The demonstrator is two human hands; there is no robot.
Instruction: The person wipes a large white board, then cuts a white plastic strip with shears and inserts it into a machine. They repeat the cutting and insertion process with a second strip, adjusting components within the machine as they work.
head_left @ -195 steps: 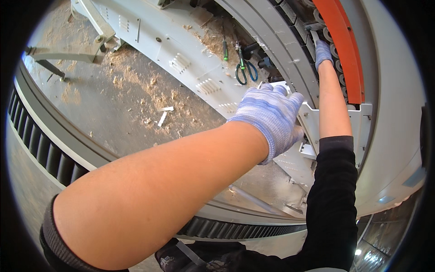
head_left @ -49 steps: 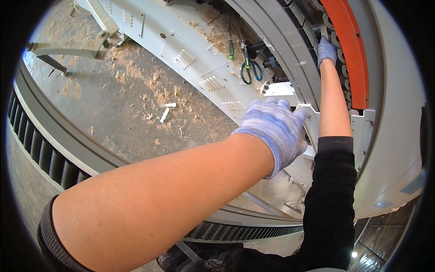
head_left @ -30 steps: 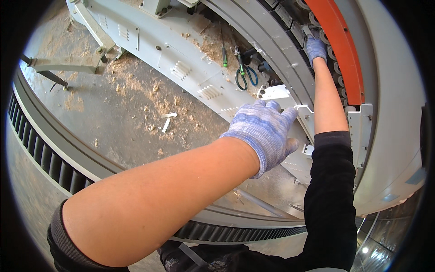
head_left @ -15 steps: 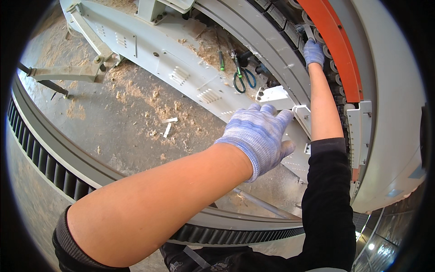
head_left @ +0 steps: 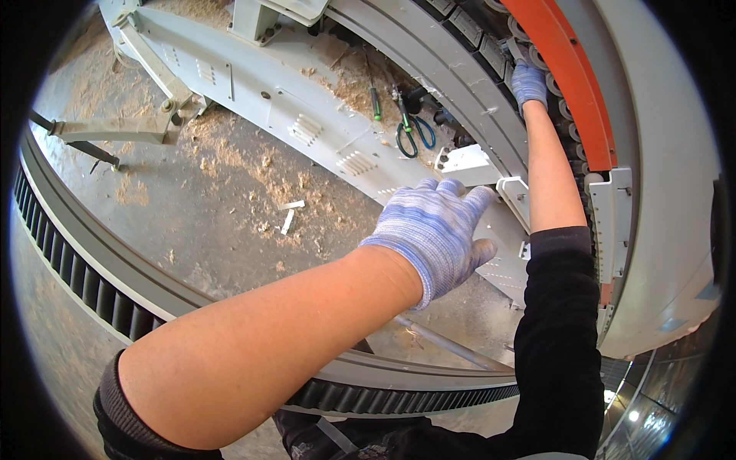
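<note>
I observe my left hand [head_left: 435,230], gloved, reaching over the pale grey machine frame [head_left: 299,115] with fingers spread and released, holding nothing, tips at a white bracket [head_left: 469,162], apparently to steady it. My right hand [head_left: 529,83] is stretched up to the row of dark rollers [head_left: 491,38] beneath the orange guard [head_left: 571,84]; I cannot tell whether its fingers grip anything. Blue-handled scissors [head_left: 414,136] and a green-handled screwdriver [head_left: 375,100] lie on the frame among sawdust, near both hands.
</note>
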